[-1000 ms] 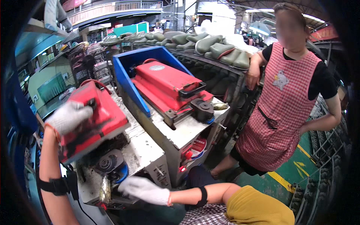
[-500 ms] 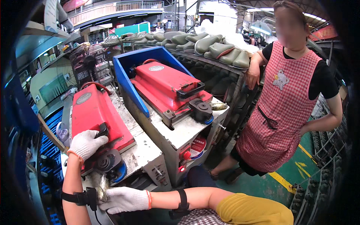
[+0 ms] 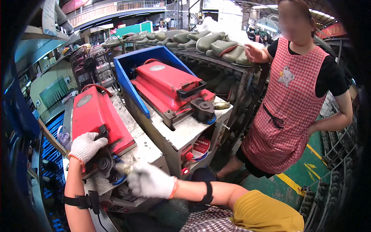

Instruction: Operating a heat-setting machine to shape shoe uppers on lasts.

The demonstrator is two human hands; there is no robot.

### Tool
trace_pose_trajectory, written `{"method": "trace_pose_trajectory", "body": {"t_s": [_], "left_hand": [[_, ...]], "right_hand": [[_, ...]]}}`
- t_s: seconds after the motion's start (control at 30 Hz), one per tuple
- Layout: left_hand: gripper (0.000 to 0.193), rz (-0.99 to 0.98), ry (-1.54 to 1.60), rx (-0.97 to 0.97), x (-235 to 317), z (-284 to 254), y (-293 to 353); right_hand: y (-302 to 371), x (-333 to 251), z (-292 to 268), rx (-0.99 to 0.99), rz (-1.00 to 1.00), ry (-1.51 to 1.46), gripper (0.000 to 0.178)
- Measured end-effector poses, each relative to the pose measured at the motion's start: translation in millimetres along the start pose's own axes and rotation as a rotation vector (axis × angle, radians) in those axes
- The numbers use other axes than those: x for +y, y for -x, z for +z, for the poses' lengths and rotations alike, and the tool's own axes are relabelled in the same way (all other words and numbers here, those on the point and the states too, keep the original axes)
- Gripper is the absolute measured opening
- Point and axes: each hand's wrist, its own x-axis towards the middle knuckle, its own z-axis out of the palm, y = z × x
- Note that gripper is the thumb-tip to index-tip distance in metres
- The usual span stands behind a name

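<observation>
My left hand (image 3: pixel 89 146), in a white knitted glove, is closed on the black handle (image 3: pixel 101 132) at the near end of the left red machine cover (image 3: pixel 98 112). Just below it, a round black clamp (image 3: pixel 105 164) with a blue part sits on the machine's front. A tape-wrapped lever handle (image 3: pixel 124 168) sticks out from this clamp to the right. My right hand (image 3: pixel 151 180), gloved alike, is closed round the lever's end; motion blurs its fingers.
A second red-covered machine (image 3: pixel 168 83) with a blue guard (image 3: pixel 129 83) stands to the right. Behind it, olive-green clogs (image 3: pixel 210 41) fill a rack. A person in a pink checked apron (image 3: pixel 284 112) stands at right, one hand raised. Blue racking (image 3: pixel 54 135) lies left.
My right hand has swung the wrapped lever up and to the right. The left hand keeps its hold on the black handle. The other person's hand has lifted off the rack.
</observation>
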Motion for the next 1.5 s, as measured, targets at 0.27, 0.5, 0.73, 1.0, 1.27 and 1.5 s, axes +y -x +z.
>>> {"method": "trace_pose_trajectory", "body": {"t_s": [0.27,0.5,0.73,1.0,1.27,1.5], "left_hand": [[0.046,0.071,-0.058,0.088,6,7,0],[0.023,0.178,0.435,0.670,32,41,-9],[0.038,0.586,0.204,0.464,165,63,-23],[0.050,0.752,0.109,0.378,217,119,-63],[0.053,0.831,0.017,0.721,224,105,-85],[0.039,0.684,0.137,0.951,253,15,-142]], "right_hand": [[94,-134,-12,0.492,-1.174,2.053,0.024],[212,-282,-15,1.391,-1.176,2.535,0.019],[211,-296,-10,1.522,-0.822,2.572,0.041],[205,-179,34,1.510,-0.586,2.435,0.038],[208,-184,47,0.983,-0.897,2.624,0.026],[112,-307,78,0.922,-0.347,2.639,0.056]]}}
